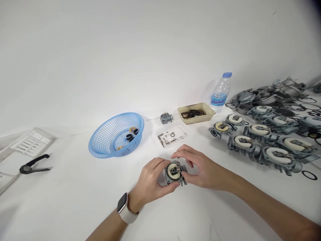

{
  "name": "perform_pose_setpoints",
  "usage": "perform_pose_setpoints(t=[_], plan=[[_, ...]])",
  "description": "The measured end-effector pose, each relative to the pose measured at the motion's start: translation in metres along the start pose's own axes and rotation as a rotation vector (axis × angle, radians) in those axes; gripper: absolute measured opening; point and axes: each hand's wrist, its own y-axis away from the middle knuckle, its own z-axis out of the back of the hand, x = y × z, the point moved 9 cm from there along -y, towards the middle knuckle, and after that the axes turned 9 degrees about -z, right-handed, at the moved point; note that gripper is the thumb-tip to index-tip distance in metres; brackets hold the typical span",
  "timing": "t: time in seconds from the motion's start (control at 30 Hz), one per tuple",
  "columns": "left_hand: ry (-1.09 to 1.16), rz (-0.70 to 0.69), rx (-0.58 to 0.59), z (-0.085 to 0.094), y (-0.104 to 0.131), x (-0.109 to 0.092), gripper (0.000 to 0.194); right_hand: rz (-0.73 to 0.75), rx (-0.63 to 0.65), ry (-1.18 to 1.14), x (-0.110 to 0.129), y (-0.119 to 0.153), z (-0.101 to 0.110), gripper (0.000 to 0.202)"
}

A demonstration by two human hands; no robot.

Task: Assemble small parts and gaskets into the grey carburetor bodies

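Note:
A grey metal carburetor (174,171) with a cream float in its bowl side rests on the white table between my hands. My left hand (153,179) grips it from the left, fingers at the far edge and thumb along the near edge. On the opposite side, my right hand (198,167) has its thumb against the carburetor's right edge, near the float's hinge. The index finger of that hand arches above the body, apart from the thumb. Whether a small part sits at the right thumb tip is too small to make out.
Beyond lie a clear tray of small parts (173,136), a small carburetor (166,117) and a tan tray of black rings (196,113). A blue basket (100,147) is left, near black-handled cutters (33,164). Right are a water bottle (220,93) and several carburetors (243,144).

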Motion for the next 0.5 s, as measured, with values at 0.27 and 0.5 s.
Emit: perform_pose_setpoints(t=[0.27, 0.5], plan=[[-0.009, -0.018, -0.008, -0.0001, 0.0006, 0.0007, 0.054, -0.007, 0.082, -0.035, 0.0018, -0.0002, -0.0038, 0.054], [-0.014, 0.019, 0.013, 0.0, -0.0011, 0.0005, 0.048, 0.004, -0.044, 0.037, -0.0002, -0.0012, 0.0007, 0.049]])
